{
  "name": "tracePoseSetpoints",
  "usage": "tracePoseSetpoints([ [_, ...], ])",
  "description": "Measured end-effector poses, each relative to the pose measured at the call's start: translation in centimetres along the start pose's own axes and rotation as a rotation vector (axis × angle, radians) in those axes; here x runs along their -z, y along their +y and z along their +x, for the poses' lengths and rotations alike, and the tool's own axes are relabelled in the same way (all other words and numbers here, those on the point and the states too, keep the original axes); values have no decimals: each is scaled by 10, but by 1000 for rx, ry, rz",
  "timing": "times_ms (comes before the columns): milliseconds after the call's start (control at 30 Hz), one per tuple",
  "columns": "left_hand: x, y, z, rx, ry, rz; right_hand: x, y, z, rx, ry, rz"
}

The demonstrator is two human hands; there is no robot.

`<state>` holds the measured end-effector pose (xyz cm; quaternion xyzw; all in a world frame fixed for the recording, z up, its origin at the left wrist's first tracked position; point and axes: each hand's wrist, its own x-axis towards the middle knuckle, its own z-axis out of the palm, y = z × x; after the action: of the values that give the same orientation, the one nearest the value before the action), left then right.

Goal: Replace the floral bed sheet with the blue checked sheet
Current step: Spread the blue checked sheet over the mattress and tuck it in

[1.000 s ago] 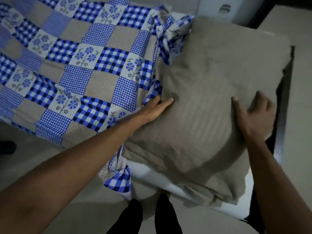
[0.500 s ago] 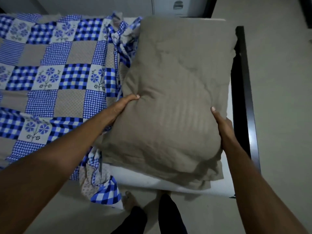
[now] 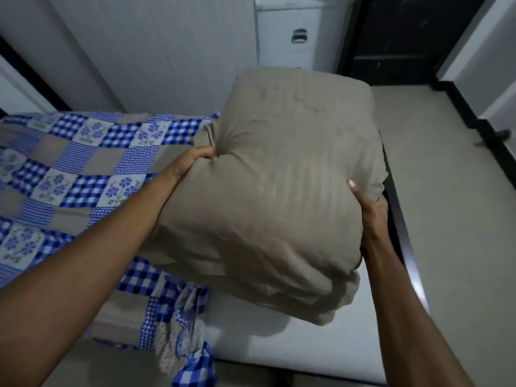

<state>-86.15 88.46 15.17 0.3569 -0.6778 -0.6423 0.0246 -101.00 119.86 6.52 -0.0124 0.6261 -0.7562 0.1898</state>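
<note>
Left hand (image 3: 192, 161) gripping beige pillow (image 3: 279, 196) at left edge, right hand (image 3: 370, 209) clutching right edge, pillow hanging above white mattress (image 3: 279, 347); blue checked sheet (image 3: 83, 169) lying alongside.

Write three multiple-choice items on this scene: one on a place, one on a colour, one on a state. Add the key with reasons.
1. Where is the sheet relative to the pillow?
A) to its left
B) to its right
C) on top of it

2. What colour is the pillow?
A) white
B) beige
C) red

3. How is the pillow held?
A) nothing touches it
B) by one hand only
C) by both hands

Key:
1 A, the checked cloth spreads out to the pillow's left.
2 B, its cover is plain beige.
3 C, the left hand grips its left edge and the right hand grips its right edge.
</note>
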Motion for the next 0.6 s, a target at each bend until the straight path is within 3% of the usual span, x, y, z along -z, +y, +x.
tracePoseSetpoints([
  [167, 106, -4, -24, -64, 136, 125, -101, 9, -22, -8, -161, 4],
  [333, 253, -40, -33, -10, 321, 219, -240, 47, -47, -24, -292, 28],
  [533, 416, -130, -7, 236, 690, 372, -390, 145, -75, -196, -360, 47],
  [600, 448, -178, 11, 270, 709, 457, -417, 196, -84, -280, -398, -51],
])
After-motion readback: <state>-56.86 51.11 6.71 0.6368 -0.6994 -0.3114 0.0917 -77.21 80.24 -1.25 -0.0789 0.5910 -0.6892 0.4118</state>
